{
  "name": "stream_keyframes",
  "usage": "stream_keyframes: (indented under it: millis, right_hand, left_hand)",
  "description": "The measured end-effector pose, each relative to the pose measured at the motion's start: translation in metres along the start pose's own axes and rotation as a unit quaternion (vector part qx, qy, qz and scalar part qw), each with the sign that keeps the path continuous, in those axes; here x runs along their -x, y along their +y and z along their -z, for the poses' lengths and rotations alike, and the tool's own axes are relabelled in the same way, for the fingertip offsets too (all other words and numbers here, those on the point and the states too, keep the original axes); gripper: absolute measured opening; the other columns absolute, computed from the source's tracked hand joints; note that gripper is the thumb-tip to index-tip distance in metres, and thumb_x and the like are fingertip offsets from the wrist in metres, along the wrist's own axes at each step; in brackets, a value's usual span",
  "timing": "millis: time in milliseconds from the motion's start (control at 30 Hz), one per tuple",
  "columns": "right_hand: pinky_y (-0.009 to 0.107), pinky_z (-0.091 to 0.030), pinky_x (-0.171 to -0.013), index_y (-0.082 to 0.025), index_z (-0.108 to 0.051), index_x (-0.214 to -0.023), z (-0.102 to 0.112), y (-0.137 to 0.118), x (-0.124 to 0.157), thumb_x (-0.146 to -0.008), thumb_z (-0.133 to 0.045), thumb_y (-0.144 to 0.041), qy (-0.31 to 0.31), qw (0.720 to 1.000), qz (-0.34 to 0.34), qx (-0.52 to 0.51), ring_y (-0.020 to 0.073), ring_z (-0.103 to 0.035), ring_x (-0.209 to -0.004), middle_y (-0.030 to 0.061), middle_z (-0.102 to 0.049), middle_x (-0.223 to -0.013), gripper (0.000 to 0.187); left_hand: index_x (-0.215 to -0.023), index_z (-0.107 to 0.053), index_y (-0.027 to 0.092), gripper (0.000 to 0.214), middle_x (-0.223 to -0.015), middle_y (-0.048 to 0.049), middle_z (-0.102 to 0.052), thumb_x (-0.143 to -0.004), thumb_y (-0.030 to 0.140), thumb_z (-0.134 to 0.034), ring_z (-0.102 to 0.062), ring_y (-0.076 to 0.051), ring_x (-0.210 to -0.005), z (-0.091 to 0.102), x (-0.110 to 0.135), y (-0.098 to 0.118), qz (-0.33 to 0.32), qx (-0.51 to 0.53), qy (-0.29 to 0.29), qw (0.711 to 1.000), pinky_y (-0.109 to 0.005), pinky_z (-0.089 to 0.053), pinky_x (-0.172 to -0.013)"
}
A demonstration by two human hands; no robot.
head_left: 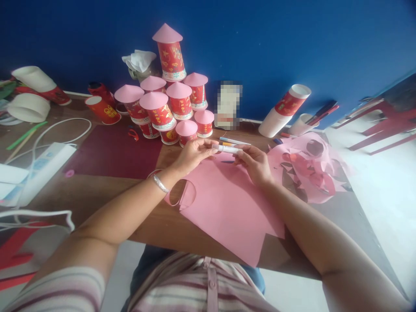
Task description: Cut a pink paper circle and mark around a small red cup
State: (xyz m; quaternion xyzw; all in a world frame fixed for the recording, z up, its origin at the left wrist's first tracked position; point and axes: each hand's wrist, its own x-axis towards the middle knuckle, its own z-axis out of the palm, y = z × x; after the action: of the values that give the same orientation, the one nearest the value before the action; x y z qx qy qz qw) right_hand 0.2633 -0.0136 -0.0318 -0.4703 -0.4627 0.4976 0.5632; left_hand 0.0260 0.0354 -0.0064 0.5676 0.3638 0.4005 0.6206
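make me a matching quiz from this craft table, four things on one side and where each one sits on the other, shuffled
Things:
1. white marker
2. pink sheet
3. paper scraps
4. power strip

Places:
a. far left on the table
b. held between the left hand and the right hand
c. flat on the table, under both hands
d. heaped to the right of the right hand

Pairs: 1-b, 2-c, 3-d, 4-a

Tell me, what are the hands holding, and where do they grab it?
A white marker, held level above the pink paper. The left hand pinches one end with the fingertips; the right hand grips the other end.
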Motion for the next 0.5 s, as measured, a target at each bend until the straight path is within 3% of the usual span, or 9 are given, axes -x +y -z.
stream_keyframes:
  millis: [267,500]
  right_hand:
    - [0.042,-0.069,-0.079,-0.022,-0.079,-0.106,0.0011,-0.0041,0.0050,-0.085,-0.090,-0.062,-0.018,0.989,0.064,0.129,0.0207,-0.077,-0.072,0.0004,-0.076,-0.073,0.046]
    - [0.038,-0.065,-0.073,-0.022,-0.080,-0.101,-0.0003,-0.0099,0.0073,-0.091,-0.084,-0.062,-0.032,0.988,0.063,0.139,0.0192,-0.074,-0.066,0.0006,-0.075,-0.070,0.042]
  left_hand:
    - [-0.116,-0.081,0.013,0.054,-0.111,-0.0138,-0.087,-0.083,0.054,-0.095,-0.085,-0.023,-0.096,-0.0001,-0.0001,-0.0043,-0.034,-0.046,-0.020,0.998,-0.036,-0.070,-0.090]
    - [-0.115,-0.081,0.013,0.060,-0.105,-0.0126,-0.087,-0.084,0.063,-0.092,-0.085,-0.021,-0.092,0.0019,0.0010,-0.0071,-0.065,-0.068,-0.038,0.995,-0.038,-0.071,-0.090]
